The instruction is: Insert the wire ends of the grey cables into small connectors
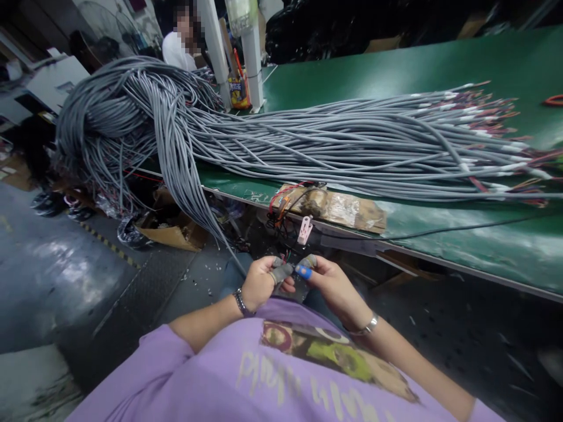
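Note:
My left hand (263, 281) and my right hand (329, 282) meet close in front of my purple shirt, below the bench edge. Both wear finger cots, grey on the left, grey and blue on the right. Their fingertips pinch the end of one grey cable (220, 237), where thin coloured wires (285, 256) stick out. That cable runs up and left to a big bundle of grey cables (308, 146) lying across the green bench (484, 246). The bundle's stripped ends with red wires (492, 111) fan out at the right.
A taped cardboard pad (347, 208) with red and black wires and a white clip (305, 230) sits at the bench edge. A black cable (461, 230) crosses the bench. White posts (253, 53) stand behind. Another person in white (178, 50) sits far back. Cardboard (173, 234) lies on the floor.

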`<state>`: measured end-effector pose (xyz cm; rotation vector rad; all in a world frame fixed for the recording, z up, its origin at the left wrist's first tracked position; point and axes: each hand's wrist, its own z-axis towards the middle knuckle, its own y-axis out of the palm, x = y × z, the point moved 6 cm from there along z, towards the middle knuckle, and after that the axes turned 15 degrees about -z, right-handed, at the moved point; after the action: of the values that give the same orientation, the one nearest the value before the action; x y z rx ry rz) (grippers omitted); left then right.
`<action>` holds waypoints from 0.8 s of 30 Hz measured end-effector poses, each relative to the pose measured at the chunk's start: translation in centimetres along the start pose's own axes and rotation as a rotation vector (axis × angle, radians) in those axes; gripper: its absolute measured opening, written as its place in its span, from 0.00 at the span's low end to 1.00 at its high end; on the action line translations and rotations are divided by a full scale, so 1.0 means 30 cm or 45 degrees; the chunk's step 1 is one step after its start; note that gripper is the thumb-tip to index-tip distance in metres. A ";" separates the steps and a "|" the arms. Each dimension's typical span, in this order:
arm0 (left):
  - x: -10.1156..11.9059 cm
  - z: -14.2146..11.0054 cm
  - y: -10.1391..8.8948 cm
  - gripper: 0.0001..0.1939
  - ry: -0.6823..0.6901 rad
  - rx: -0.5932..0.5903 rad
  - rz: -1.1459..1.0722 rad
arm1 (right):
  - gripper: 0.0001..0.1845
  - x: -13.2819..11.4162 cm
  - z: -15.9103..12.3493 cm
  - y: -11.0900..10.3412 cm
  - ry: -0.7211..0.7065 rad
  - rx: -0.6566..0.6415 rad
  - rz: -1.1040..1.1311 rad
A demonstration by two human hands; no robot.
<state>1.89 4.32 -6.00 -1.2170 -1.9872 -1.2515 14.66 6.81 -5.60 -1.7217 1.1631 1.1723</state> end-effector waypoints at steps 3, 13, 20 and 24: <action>-0.012 -0.003 -0.003 0.26 -0.021 0.058 -0.052 | 0.24 -0.006 -0.013 0.004 -0.055 0.014 -0.030; 0.005 -0.010 0.007 0.22 0.000 -0.064 0.130 | 0.18 -0.034 -0.006 0.001 -0.161 -0.031 -0.136; -0.004 -0.014 0.007 0.21 -0.037 -0.071 0.193 | 0.17 -0.026 0.015 0.017 -0.158 -0.077 -0.273; -0.025 -0.004 0.003 0.22 -0.140 -0.108 0.218 | 0.18 -0.017 0.010 0.029 -0.127 -0.110 -0.195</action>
<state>2.31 3.92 -6.48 -1.4930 -1.8755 -1.2173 13.66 6.93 -5.29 -1.7616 0.9166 1.2144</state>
